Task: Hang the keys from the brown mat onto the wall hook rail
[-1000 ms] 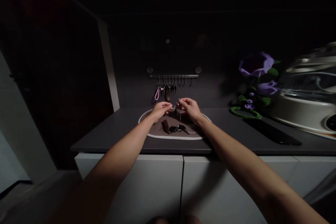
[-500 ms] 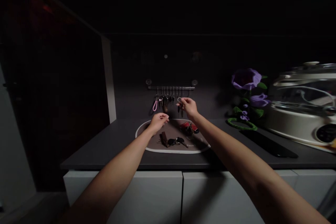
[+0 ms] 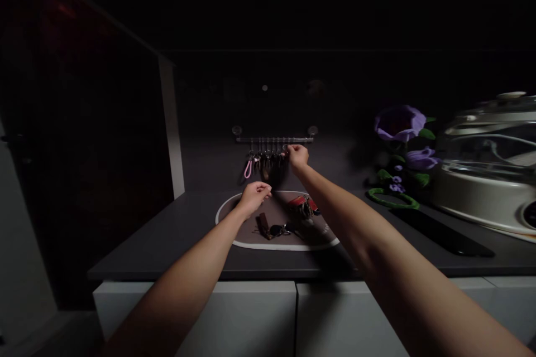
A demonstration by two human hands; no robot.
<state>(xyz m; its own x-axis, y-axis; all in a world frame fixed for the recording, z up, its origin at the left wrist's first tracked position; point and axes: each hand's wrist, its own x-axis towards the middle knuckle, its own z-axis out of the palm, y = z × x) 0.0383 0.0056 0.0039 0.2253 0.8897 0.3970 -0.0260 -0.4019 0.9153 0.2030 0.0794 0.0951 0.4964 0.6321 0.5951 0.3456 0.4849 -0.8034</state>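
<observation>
Pinching small metal key ring [image 3: 285,149] at wall rail [image 3: 274,139], right hand [image 3: 297,156] closed on it; light, stiff, hold by ring. Left hand [image 3: 254,199] loosely curled, empty, above mat [image 3: 276,245].

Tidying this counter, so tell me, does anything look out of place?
Two bunches of keys, one with a red fob and one with a brown leather fob, lie on the oval mat, while the other keys hang from the metal rail. Nothing else stands out.

A dark countertop [image 3: 167,234] carries an oval brown mat [image 3: 245,231].
</observation>
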